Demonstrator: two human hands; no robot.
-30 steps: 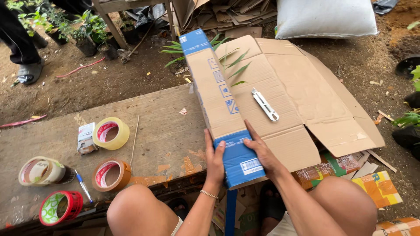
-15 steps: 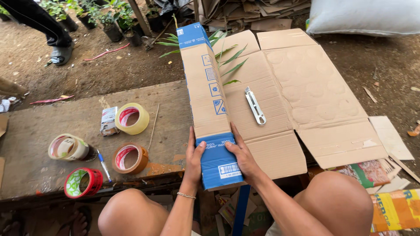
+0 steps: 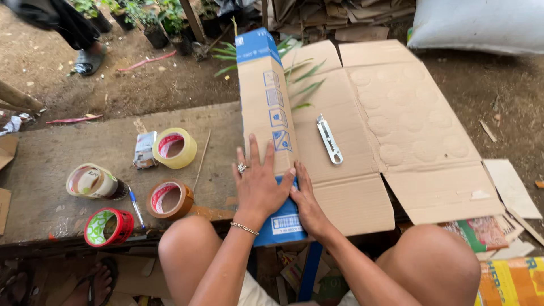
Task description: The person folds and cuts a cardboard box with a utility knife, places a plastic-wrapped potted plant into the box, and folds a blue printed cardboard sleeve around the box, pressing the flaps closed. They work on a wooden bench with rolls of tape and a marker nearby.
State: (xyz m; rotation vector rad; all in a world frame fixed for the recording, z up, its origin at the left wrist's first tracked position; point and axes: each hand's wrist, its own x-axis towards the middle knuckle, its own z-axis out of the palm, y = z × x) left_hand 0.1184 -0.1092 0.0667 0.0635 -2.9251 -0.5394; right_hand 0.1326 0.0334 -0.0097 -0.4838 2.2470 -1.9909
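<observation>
Centre frame: left hand [image 3: 259,184] and right hand [image 3: 307,203], both open, flat on carton [image 3: 362,130]; cutter [image 3: 329,139] lies above.

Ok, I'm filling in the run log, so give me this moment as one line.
left hand: flat on folded cardboard box | right hand: pressing its fold beside it | box cutter: lying on box | tape rolls: on bench, untouched

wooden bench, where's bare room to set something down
The wooden bench is bare left of the yellowish tape roll, and between that roll and the flattened cardboard box. It is crowded near the front-left edge, around the brown tape roll, red-green tape roll and pen.
</observation>
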